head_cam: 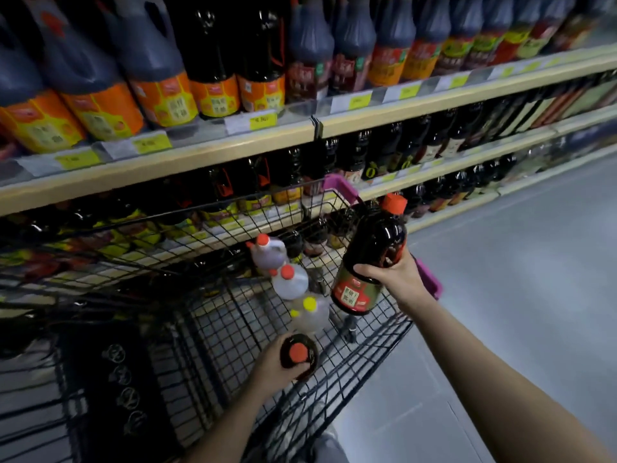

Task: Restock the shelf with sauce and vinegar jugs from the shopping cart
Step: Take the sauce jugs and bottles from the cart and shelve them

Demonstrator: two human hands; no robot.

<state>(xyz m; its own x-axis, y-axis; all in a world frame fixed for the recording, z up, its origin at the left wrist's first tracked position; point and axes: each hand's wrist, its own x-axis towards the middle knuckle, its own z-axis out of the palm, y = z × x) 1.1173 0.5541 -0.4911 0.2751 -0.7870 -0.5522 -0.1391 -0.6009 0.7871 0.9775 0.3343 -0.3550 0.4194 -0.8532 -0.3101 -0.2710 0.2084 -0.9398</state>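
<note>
My right hand [395,274] grips a dark sauce jug [370,259] with a red cap and a green and red label, held above the right side of the black wire shopping cart [374,345]. Down inside the cart my left hand [273,364] grips the top of a second dark jug [300,354] with a red cap. Three pale clear vinegar jugs stand in a row further in: two with red caps [270,252] [289,282] and one with a yellow cap [310,312]. The shelf [213,152] runs along the left.
The shelf tiers are packed with dark sauce jugs and bottles bearing orange and yellow labels [167,98], with yellow price tags on the rails. The cart has a purple handle [340,185]. Grey aisle floor [517,279] lies open on the right.
</note>
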